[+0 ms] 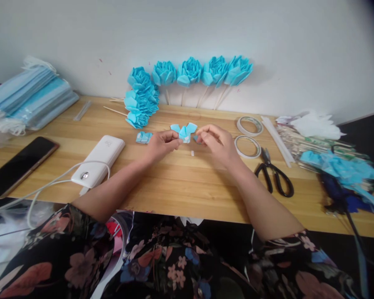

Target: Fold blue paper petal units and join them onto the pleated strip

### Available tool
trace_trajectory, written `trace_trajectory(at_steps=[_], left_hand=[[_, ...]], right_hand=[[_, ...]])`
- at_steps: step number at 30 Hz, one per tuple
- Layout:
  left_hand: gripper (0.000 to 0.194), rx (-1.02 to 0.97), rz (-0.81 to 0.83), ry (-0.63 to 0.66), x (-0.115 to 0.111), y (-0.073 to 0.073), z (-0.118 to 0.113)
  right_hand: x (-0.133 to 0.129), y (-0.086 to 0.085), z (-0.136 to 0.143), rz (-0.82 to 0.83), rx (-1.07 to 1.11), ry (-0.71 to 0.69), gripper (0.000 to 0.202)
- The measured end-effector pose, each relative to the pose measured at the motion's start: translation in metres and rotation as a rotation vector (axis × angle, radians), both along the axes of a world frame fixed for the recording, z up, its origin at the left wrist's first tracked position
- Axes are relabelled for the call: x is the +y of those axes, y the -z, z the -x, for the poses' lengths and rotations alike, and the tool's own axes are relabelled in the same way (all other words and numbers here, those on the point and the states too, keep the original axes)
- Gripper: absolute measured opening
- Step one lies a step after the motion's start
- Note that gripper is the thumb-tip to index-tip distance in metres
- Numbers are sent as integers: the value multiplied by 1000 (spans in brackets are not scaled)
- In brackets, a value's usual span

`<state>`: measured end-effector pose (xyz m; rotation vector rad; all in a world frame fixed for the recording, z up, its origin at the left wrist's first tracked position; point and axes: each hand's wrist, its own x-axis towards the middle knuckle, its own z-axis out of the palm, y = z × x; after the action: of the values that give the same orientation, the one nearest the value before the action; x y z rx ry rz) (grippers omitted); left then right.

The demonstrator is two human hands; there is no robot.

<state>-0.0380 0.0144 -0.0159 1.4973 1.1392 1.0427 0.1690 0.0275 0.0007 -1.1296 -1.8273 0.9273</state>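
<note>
My left hand [165,144] pinches a small blue folded-paper piece [184,132] with petal-like flaps, above the middle of the table. A whitish patch shows at its lower edge. My right hand [216,141] is just to the right of that piece, fingertips drawn together; what they hold, if anything, is hidden. A bit of blue shows under these fingers, and I cannot tell whether it is held or lying on the table. Left of my left hand lie more blue folded pieces [143,137]. A tiny white scrap [192,153] rests on the wood between my hands.
Finished blue paper flowers [189,71] on sticks lean along the wall. On the right are two tape rolls [248,147], black-handled scissors [277,178], white strips [278,141] and blue scraps [345,166]. On the left are a phone [21,166], a white power bank [98,160] and packed masks [34,97].
</note>
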Motion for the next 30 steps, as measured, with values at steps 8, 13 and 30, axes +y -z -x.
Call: trace_trajectory(at_steps=[8, 13, 30], left_hand=[[28, -15, 76, 100, -1, 1, -2], [34, -27, 77, 86, -3, -1, -4], [20, 45, 13, 90, -1, 2, -1]], right_hand=[[4, 18, 7, 249, 250, -222, 53], [0, 20, 12, 204, 211, -215, 48], [0, 15, 10, 169, 174, -238, 39]])
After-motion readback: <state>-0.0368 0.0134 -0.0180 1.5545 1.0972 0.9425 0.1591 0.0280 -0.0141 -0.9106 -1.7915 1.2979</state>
